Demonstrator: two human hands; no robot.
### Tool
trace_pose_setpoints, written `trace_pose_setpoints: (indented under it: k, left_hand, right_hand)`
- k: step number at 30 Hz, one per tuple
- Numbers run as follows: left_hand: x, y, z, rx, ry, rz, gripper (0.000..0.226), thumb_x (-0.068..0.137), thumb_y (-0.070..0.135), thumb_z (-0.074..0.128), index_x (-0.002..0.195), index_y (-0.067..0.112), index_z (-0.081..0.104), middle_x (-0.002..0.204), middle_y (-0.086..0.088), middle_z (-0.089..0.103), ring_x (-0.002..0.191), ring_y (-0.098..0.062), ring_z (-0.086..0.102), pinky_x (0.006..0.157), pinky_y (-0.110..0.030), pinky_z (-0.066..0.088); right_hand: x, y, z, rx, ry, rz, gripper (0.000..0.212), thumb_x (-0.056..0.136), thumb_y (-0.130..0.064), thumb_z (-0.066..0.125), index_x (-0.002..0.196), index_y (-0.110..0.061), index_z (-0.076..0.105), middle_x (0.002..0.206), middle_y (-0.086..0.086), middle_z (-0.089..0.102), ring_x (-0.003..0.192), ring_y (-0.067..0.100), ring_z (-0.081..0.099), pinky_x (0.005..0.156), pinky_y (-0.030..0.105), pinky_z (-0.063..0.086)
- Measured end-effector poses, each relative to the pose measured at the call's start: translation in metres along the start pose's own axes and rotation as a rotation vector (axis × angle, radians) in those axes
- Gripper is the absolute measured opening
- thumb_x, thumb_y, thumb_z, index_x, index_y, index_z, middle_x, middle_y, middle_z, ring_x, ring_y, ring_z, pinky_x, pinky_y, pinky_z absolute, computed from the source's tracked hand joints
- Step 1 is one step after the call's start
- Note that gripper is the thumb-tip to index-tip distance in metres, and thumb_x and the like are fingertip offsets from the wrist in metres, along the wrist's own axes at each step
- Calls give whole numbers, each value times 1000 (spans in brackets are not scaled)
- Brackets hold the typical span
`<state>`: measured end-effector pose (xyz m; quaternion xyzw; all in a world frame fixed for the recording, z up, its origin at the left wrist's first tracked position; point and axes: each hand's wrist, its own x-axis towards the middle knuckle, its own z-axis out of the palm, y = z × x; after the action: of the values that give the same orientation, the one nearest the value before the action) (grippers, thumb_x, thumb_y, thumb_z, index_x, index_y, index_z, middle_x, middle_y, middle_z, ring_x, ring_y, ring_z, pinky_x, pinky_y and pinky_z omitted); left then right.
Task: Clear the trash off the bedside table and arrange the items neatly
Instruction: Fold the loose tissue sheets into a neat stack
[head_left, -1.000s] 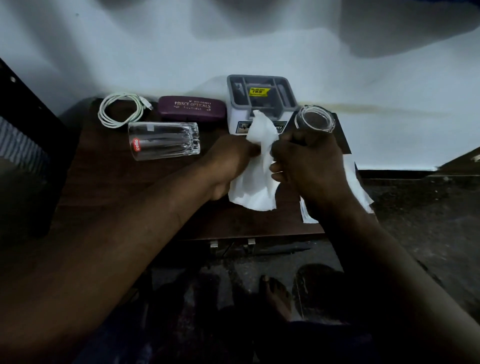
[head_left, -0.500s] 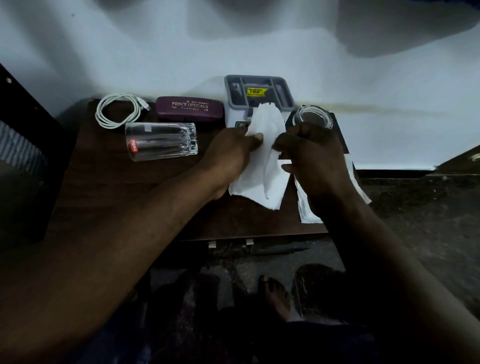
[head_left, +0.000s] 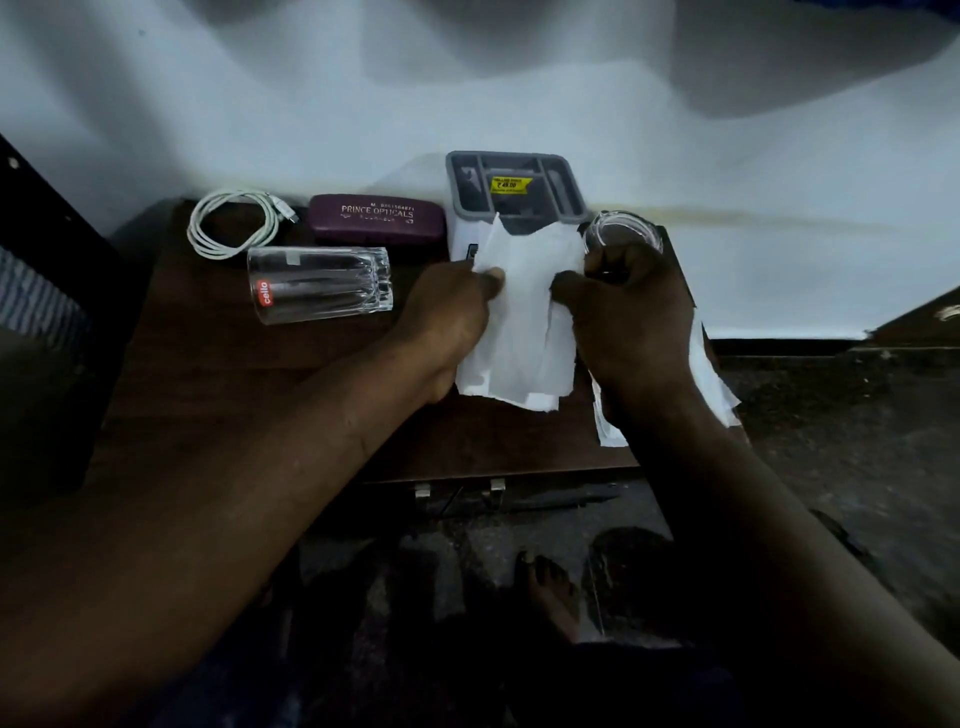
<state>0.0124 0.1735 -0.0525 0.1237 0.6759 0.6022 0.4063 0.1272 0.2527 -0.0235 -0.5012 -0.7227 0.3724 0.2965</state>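
Note:
A white tissue (head_left: 522, 322) hangs spread between my two hands over the dark wooden bedside table (head_left: 218, 374). My left hand (head_left: 449, 317) pinches its upper left edge. My right hand (head_left: 631, 317) pinches its upper right edge. More white tissue paper (head_left: 714, 379) lies under my right wrist at the table's right edge. A clear glass (head_left: 319, 283) lies on its side to the left. Behind my right hand stands a second clear glass (head_left: 621, 236), upright.
A coiled white cable (head_left: 231, 223) and a purple spectacle case (head_left: 376, 218) lie along the back edge by the white wall. A grey compartment organiser (head_left: 514, 184) stands behind the tissue. A dark bed frame (head_left: 47, 270) is at the left. My bare foot (head_left: 550, 587) shows on the floor below.
The tissue went from bunched between my hands to pulled open and wider. Both hands have moved slightly up and apart.

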Motion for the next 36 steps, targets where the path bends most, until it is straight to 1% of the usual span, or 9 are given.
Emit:
trace_pose_setpoints:
  k: [4,7,12,16,18,22,27,31,36]
  left_hand:
    - [1,2,-6,-100,-34,-105,10,99,24,66,96,18,74,94,-2,80,82,-21,76,66,-32,59]
    - [-3,0,0,-119,-115,-116,17,98,30,66,108,19,75,102,-4,80,94,-26,76,82,-42,61]
    - [-6,4,5,-243,-327,-136,49,99,53,56,127,15,71,111,-10,77,100,-30,74,86,-41,58]
    - [-10,5,4,-297,-467,-149,59,99,52,57,139,9,60,114,-13,72,99,-30,71,90,-42,54]
    - [-9,3,4,-304,-437,-161,49,99,37,63,136,5,63,121,-19,70,105,-32,68,97,-46,54]
    - [-4,-1,0,-252,-297,-200,31,98,20,64,124,5,71,116,-14,75,107,-33,72,92,-45,59]
    - [3,1,-8,-253,-155,-207,25,97,19,64,119,8,72,108,-10,78,100,-33,75,83,-47,61]
    - [5,9,-13,-279,-109,-206,22,96,18,66,114,8,74,101,-9,80,89,-30,78,71,-44,63]
    - [4,14,-15,-291,-115,-188,24,95,18,67,116,9,73,104,-10,79,94,-31,77,78,-50,63]
  right_hand:
    - [2,4,-2,33,26,47,15,76,-25,81,82,-18,70,69,-10,69,62,2,60,68,24,50]
    - [0,5,1,43,23,48,16,77,-24,83,86,-20,70,68,-12,69,64,3,64,70,27,56]
    - [-3,5,6,104,-46,35,23,79,-27,88,89,-20,68,58,-14,68,42,-1,62,45,10,45]
    - [-1,7,8,213,-106,165,23,77,-24,90,88,-20,70,78,0,75,71,15,76,63,36,64]
    - [-1,5,8,275,-127,216,23,78,-20,88,93,-13,72,87,10,77,82,32,78,70,54,65]
    - [2,4,3,390,-181,297,20,79,-17,86,88,-14,69,99,17,77,97,40,76,78,60,64]
    - [7,4,-12,485,-249,321,14,86,-5,77,84,-17,73,103,14,79,97,37,77,75,48,66]
    - [12,7,-25,532,-321,287,39,87,5,72,71,-31,74,98,2,80,86,23,78,58,27,60]
    - [16,15,-23,474,-359,353,25,91,2,67,76,-17,61,93,17,59,84,32,57,65,32,49]
